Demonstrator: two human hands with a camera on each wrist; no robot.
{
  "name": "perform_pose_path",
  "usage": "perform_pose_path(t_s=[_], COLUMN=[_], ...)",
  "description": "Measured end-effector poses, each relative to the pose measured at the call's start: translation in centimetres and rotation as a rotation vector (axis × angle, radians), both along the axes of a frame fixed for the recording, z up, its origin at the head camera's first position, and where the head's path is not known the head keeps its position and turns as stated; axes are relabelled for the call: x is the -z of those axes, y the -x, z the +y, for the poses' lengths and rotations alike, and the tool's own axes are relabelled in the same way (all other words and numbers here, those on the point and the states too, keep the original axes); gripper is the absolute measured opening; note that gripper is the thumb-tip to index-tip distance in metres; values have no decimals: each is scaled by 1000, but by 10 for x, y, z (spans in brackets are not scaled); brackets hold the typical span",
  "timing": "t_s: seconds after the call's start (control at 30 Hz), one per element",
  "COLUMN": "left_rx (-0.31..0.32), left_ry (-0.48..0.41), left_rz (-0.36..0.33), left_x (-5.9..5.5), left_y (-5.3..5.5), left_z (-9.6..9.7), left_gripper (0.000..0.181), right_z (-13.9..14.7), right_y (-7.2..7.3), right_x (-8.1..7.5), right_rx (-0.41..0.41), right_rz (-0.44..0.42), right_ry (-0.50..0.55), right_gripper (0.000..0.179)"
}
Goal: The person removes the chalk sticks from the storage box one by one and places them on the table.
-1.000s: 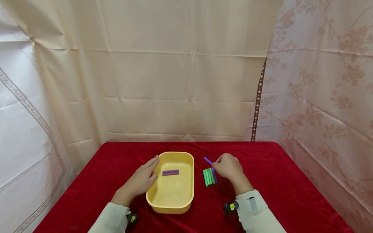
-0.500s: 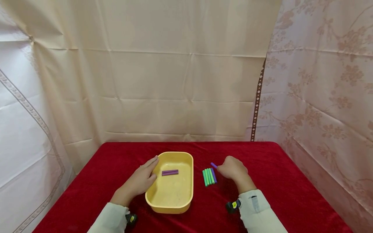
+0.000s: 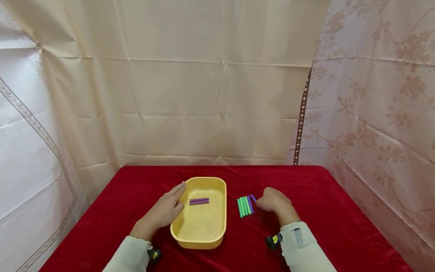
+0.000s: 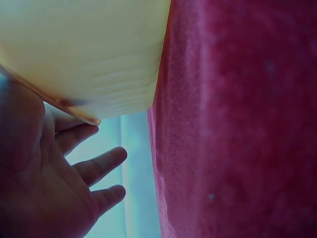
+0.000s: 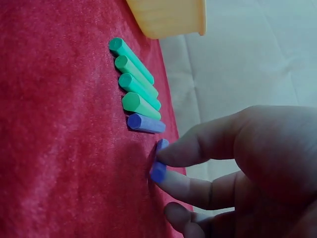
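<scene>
In the head view a yellow plastic tub [image 3: 198,241] stands on the table, two dark purple sticks [image 3: 199,201] lying side by side in it. My left hand [image 3: 163,209] rests at its left rim; the left wrist view shows the fingers [image 4: 101,166] extended and spread. To the right of the tub, my right hand [image 3: 274,201] pinches a short violet stick [image 5: 158,166] between thumb and forefinger, close over the cloth. Just beside it lies a row of faceted sticks: several green ones [image 5: 134,62] and one violet one [image 5: 146,124] at the end nearest that hand.
A red velvety cloth [image 3: 299,181] covers the table. Behind it hangs a beige curtain [image 3: 204,94], with a flowered curtain [image 3: 380,113] on the right and a pale one [image 3: 30,158] on the left.
My right hand has moved right and toward me with the violet stick, bringing it from above the row's far end to beside its right end. The left hand and the tub keep their places.
</scene>
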State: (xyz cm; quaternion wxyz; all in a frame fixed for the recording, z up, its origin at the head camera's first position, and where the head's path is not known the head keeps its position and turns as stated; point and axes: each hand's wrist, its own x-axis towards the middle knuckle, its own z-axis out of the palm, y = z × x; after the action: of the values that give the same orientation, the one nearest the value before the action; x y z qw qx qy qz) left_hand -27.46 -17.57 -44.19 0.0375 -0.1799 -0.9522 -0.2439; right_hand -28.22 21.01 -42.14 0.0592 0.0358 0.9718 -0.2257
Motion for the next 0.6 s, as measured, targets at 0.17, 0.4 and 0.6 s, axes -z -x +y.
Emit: perform_pose_path(t_s=[0.17,0.4,0.6], left_rx=[0,4,18], left_ry=[-2,0,-6], left_rz=[0,1,18], left_x=[0,-1,-3], left_y=[-1,-2,-4], left_z=[0,0,-1], left_gripper=[60,60,60], right_z=[-1,-2,-3], right_y=[3,9,10], right_x=[5,11,11], right_rx=[-32,-54,-58], right_rz=[-2,24,29], right_ry=[25,35,46], right_gripper=[25,28,27])
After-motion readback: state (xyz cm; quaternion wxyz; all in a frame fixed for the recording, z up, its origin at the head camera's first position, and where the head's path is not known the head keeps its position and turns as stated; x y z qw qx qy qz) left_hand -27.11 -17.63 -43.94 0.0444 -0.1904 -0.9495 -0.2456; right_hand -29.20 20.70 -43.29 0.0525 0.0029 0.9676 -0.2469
